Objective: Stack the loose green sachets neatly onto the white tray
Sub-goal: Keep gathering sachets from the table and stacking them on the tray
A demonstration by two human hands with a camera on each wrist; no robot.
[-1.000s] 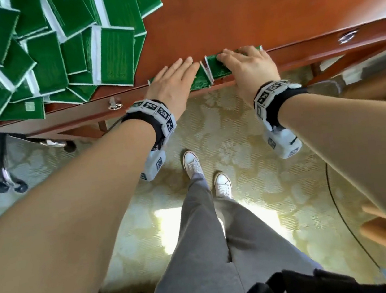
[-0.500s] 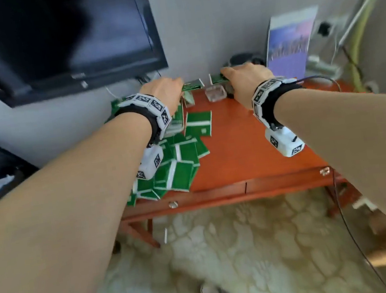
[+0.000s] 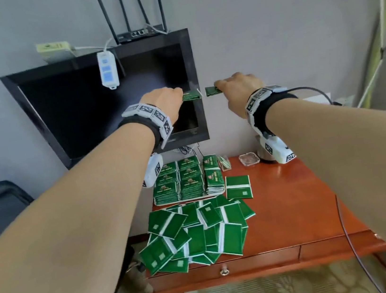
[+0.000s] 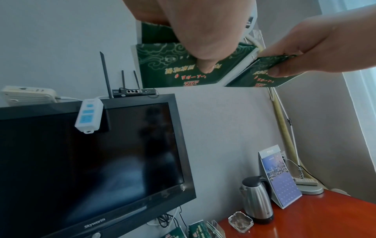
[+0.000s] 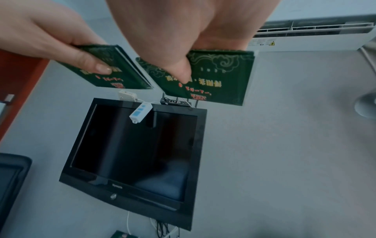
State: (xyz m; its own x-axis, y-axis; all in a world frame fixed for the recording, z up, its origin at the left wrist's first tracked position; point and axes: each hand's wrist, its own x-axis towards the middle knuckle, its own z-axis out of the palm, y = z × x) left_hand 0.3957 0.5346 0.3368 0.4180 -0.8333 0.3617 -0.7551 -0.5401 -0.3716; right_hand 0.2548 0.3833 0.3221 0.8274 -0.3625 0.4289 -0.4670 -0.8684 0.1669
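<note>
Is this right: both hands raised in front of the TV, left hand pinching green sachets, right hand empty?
Not quite: the right hand is not empty. The right wrist view shows its thumb pinching green sachets too. The rest holds: the left hand pinches its own sachets, both raised in front of the TV.

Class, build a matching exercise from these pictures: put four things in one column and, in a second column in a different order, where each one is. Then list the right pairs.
Things
1. sachets in left hand
2. loose sachet pile
3. stacked sachets
4. kettle

Places
A. on the white tray
B. spread over the near left part of the desk
C. held up in the air
D. at the back of the desk, beside a calendar

Pairs: 1-C, 2-B, 3-A, 4-D
</note>
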